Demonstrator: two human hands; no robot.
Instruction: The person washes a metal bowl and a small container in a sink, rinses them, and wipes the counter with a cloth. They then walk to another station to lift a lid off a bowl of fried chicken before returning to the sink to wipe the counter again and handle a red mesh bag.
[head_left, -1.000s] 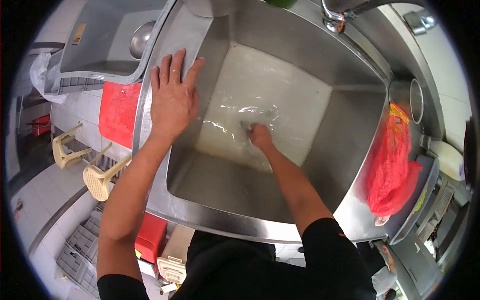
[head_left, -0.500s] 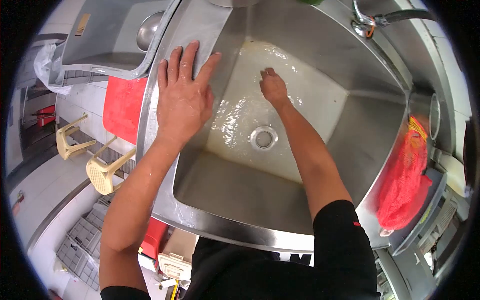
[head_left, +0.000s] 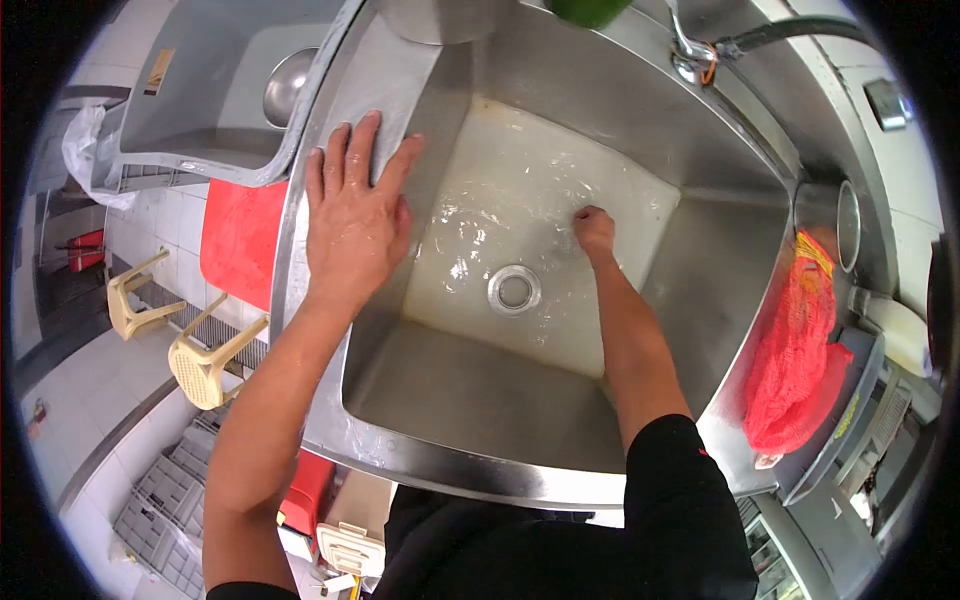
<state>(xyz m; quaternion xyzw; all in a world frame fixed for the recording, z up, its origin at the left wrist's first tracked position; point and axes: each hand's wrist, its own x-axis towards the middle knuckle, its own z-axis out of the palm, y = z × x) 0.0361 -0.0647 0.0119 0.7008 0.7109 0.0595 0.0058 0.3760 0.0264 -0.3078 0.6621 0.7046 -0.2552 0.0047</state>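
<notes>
My left hand point(head_left: 352, 220) lies spread on the metal ledge at the left side of the stainless steel sink point(head_left: 470, 375), fingers apart and wet. Down inside the basin, my right hand point(head_left: 595, 230) is at the wet bottom, right of the round drain point(head_left: 514, 290). Its fingers look curled under; whatever they may hold is hidden. Shallow, slightly cloudy water point(head_left: 470, 225) with bright ripples covers the basin floor.
A grey tub point(head_left: 215, 90) with a metal bowl point(head_left: 288, 88) stands at upper left. Red netting point(head_left: 790, 350) lies on the right rim, below a faucet point(head_left: 692, 55). A metal container point(head_left: 440, 15) is at the far edge. Beige stools point(head_left: 200, 370) stand left.
My right hand has moved right and nearer to me across the basin floor. My left hand stays on the ledge. The view has shifted slightly, showing more of the far edge.
</notes>
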